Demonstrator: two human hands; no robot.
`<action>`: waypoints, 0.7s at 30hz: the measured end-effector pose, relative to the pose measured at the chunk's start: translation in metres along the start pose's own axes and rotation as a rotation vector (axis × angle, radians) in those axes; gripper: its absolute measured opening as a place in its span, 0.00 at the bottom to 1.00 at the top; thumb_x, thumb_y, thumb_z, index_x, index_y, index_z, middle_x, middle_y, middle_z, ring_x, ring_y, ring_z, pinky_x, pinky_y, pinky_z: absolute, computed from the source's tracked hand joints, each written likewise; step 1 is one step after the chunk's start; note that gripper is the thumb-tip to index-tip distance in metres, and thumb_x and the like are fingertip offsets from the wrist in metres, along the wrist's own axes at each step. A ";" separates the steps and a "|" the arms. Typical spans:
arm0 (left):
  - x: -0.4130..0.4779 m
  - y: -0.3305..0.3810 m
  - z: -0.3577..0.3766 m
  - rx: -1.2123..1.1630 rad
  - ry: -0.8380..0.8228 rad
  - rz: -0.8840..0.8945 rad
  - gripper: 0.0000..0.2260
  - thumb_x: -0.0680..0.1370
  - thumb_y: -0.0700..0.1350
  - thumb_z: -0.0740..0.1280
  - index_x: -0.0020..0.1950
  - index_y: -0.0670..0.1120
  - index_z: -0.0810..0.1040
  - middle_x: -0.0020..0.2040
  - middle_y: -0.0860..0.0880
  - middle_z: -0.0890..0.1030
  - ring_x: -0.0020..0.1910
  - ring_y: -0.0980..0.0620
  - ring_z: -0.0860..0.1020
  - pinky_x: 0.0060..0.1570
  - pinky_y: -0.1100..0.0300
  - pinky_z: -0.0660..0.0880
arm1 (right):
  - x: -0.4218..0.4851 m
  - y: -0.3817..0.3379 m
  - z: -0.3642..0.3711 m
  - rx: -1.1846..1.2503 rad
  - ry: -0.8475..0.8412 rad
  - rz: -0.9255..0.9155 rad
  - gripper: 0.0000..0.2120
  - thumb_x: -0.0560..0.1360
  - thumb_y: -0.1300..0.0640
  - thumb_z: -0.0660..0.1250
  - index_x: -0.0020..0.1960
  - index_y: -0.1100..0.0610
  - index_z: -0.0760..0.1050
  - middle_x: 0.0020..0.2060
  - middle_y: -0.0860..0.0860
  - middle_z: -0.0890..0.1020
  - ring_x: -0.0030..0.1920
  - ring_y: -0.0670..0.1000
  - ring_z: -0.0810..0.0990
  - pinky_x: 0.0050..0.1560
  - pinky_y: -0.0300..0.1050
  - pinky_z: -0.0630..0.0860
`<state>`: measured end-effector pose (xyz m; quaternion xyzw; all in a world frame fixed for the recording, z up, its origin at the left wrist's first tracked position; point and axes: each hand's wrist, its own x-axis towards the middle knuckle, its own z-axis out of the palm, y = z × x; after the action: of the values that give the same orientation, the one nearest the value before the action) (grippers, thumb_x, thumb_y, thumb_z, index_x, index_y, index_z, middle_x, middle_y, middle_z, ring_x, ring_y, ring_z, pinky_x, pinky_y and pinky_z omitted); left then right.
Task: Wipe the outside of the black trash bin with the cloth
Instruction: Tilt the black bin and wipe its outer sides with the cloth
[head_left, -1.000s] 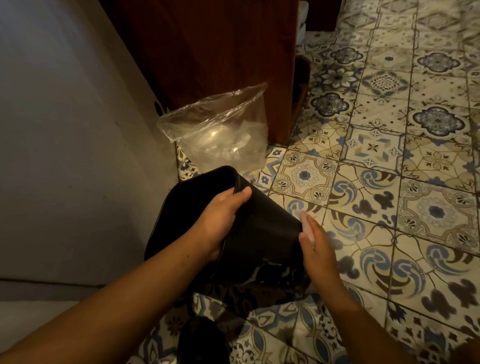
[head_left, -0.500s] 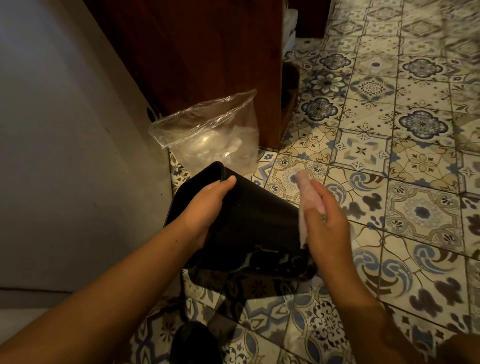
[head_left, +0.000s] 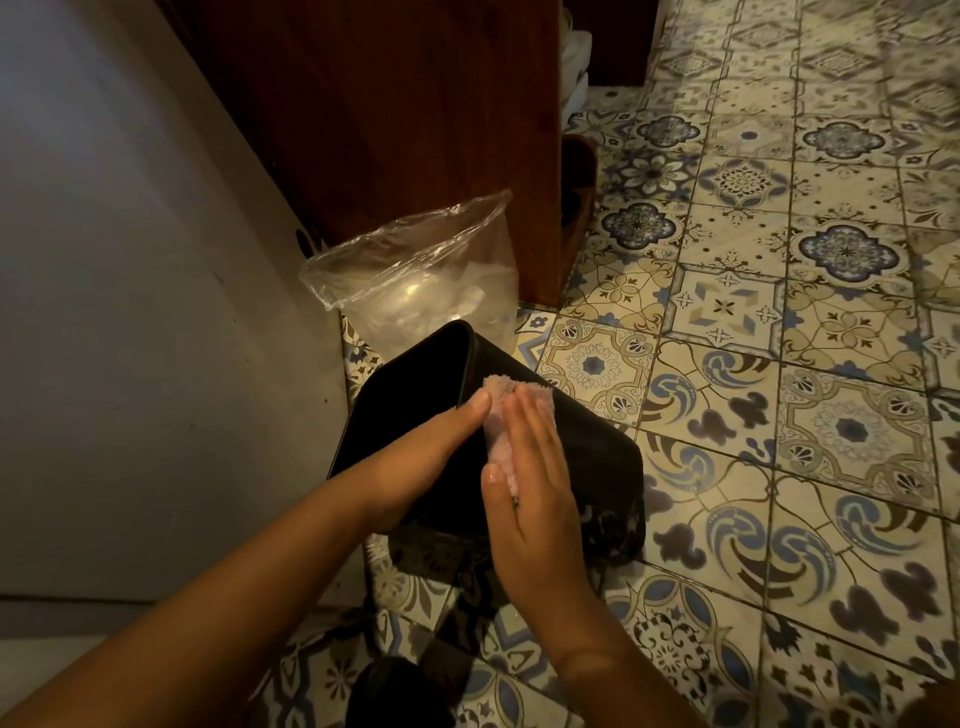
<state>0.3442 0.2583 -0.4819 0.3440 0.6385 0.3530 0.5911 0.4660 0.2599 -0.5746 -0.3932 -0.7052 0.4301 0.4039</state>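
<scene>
The black trash bin (head_left: 597, 467) is tipped on the patterned floor, its open mouth facing left toward the wall. My left hand (head_left: 421, 457) grips its upper rim, thumb on the outside. My right hand (head_left: 530, 467) lies flat on the bin's upper outer side, pressing a pale pink cloth (head_left: 501, 410) against it. The cloth shows above and left of my fingers; the rest is under my palm.
A clear plastic bag (head_left: 415, 275) stands just behind the bin, beside a dark wooden cabinet (head_left: 389, 104). A plain wall (head_left: 130, 312) runs along the left. Patterned floor tiles (head_left: 779, 364) spread to the right. A dark object (head_left: 400, 691) lies near my feet.
My right hand has moved up from the bin's lower right edge onto its top side, laying the cloth flat near the rim. My left hand keeps its hold on the rim.
</scene>
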 end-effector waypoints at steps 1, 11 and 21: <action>-0.003 -0.002 0.001 0.012 -0.004 0.004 0.21 0.77 0.61 0.57 0.65 0.56 0.77 0.60 0.58 0.84 0.62 0.60 0.79 0.62 0.63 0.75 | 0.001 0.000 0.001 -0.012 0.004 0.001 0.28 0.83 0.52 0.54 0.81 0.54 0.56 0.82 0.47 0.58 0.82 0.44 0.50 0.80 0.39 0.51; -0.002 0.002 0.003 -0.040 0.233 -0.130 0.14 0.82 0.54 0.59 0.51 0.48 0.81 0.46 0.47 0.85 0.47 0.49 0.84 0.51 0.54 0.78 | 0.004 0.033 -0.001 -0.185 0.008 -0.083 0.28 0.84 0.51 0.51 0.82 0.56 0.55 0.82 0.50 0.58 0.82 0.48 0.50 0.81 0.45 0.50; 0.012 0.013 0.008 -0.110 0.315 -0.236 0.25 0.79 0.57 0.62 0.73 0.46 0.69 0.66 0.43 0.78 0.64 0.42 0.77 0.71 0.45 0.68 | -0.008 0.127 -0.026 -0.182 0.058 0.192 0.27 0.84 0.49 0.45 0.83 0.50 0.52 0.82 0.44 0.55 0.82 0.45 0.49 0.81 0.54 0.51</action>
<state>0.3521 0.2754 -0.4773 0.1746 0.7387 0.3651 0.5391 0.5192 0.3011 -0.6860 -0.5064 -0.6884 0.3893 0.3436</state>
